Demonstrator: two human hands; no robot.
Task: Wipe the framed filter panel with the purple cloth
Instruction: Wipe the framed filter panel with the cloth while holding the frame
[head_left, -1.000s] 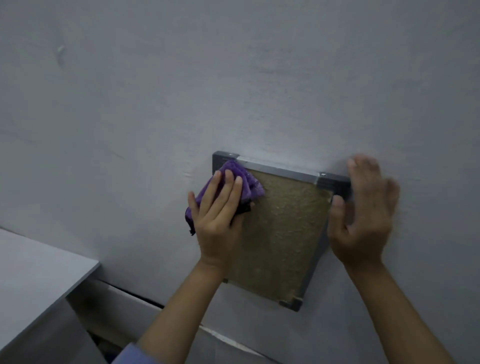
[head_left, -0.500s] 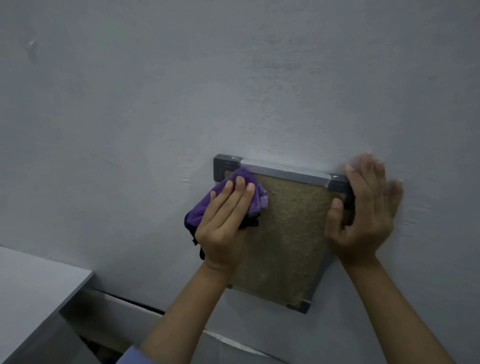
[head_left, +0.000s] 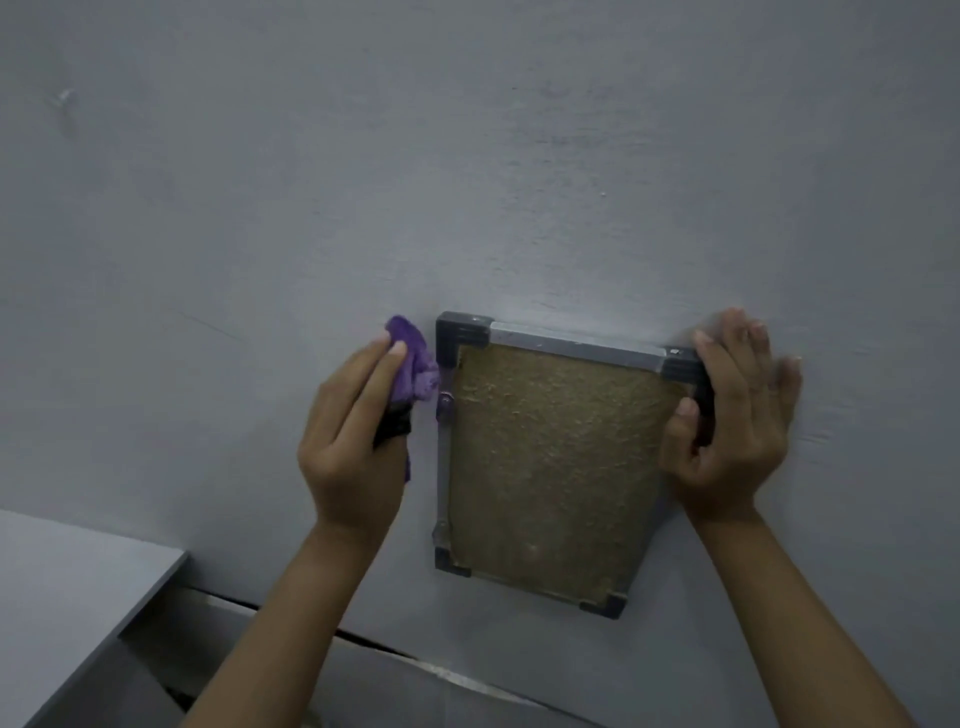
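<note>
The framed filter panel leans flat against the grey wall, a brown fibrous mat inside a grey metal frame with dark plastic corners. My right hand grips its upper right edge, thumb on the front and fingers behind. My left hand holds the bunched purple cloth just left of the frame's upper left corner, off the mat, the cloth close to or touching the frame's outer edge.
A grey wall fills most of the view. A grey tabletop sits at the lower left. A pale ledge with a dark gap runs along below the panel.
My left hand slid the purple cloth leftward off the mat's upper left area to just beside the frame. My right hand closed onto the frame's right edge and now holds it.
</note>
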